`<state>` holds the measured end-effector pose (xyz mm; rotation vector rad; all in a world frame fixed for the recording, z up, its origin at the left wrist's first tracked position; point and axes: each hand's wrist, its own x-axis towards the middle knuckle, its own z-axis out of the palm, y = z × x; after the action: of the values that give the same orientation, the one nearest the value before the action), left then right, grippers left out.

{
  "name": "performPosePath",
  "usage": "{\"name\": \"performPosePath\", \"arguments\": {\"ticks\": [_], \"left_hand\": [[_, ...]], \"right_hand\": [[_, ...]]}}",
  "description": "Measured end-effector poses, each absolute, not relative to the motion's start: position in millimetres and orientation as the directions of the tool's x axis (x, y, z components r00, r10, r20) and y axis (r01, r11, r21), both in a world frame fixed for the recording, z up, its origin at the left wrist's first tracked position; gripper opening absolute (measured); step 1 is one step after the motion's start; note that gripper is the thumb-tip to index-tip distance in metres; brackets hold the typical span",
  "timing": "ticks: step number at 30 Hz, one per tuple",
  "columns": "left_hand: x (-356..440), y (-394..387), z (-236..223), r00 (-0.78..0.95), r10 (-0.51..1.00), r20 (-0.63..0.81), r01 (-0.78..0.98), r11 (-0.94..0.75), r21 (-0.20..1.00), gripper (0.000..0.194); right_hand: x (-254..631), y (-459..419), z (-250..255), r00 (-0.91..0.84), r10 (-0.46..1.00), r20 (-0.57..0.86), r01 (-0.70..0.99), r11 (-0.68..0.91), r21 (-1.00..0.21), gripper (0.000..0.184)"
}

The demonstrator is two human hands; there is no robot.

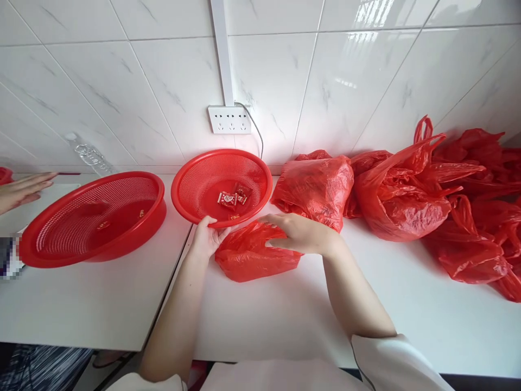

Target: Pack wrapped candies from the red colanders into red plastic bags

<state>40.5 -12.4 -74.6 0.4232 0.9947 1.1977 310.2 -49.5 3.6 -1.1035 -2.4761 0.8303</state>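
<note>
A round red plastic colander point(195, 184) sits in front of me, tipped a little toward me. Several small red wrapped packets point(230, 199) lie in its bottom. My left hand point(208, 237) grips its near rim, with the thumb apart beside a red plastic bag point(256, 266). That bag lies on the table just below the colander, and its contents are hidden. Over the right part of the bag is my right hand point(299, 233), palm down, thumb and fingers apart, holding nothing. Whether its fingertips touch the plastic I cannot tell.
A larger red colander point(142, 239) stands tilted at left, near another person's hand point(24, 190). Filled red bags point(317, 184) and tied bags point(407, 201) crowd the right side. A clear plastic bottle point(91, 155) leans by the tiled wall, below which runs the white table point(260, 320).
</note>
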Motion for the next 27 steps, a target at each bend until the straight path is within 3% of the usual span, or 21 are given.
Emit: {"name": "performPosePath", "arguments": {"ticks": [4, 8, 15, 21, 24, 27], "left_hand": [[45, -20, -90, -0.109, 0.939, -0.328, -0.549, 0.218, 0.807, 0.016], [47, -27, -98, -0.1, 0.96, -0.262, -0.536, 0.17, 0.827, 0.014], [63, -38, -106, 0.041, 0.975, -0.217, -0.493, 0.209, 0.844, 0.028], [69, -44, -106, 0.124, 0.97, -0.212, -0.422, 0.244, 0.873, 0.036], [69, -44, -107, 0.085, 0.972, -0.219, -0.395, 0.235, 0.888, 0.039], [68, -42, -110, 0.08, 0.967, -0.241, -0.398, 0.252, 0.882, 0.037]], "right_hand": [[311, -57, 17, -0.622, 0.768, 0.15, 0.529, 0.554, -0.643, 0.047], [315, -47, 9, -0.624, 0.749, 0.221, 0.483, 0.593, -0.645, 0.035], [305, -14, -23, -0.373, 0.857, 0.356, 0.759, 0.503, -0.414, 0.035], [279, 12, -65, -0.222, 0.928, 0.299, 0.939, 0.286, -0.19, 0.055], [279, 18, -71, -0.191, 0.949, 0.249, 0.952, 0.241, -0.188, 0.055], [289, 18, -64, -0.172, 0.949, 0.264, 0.921, 0.25, -0.297, 0.05]]}}
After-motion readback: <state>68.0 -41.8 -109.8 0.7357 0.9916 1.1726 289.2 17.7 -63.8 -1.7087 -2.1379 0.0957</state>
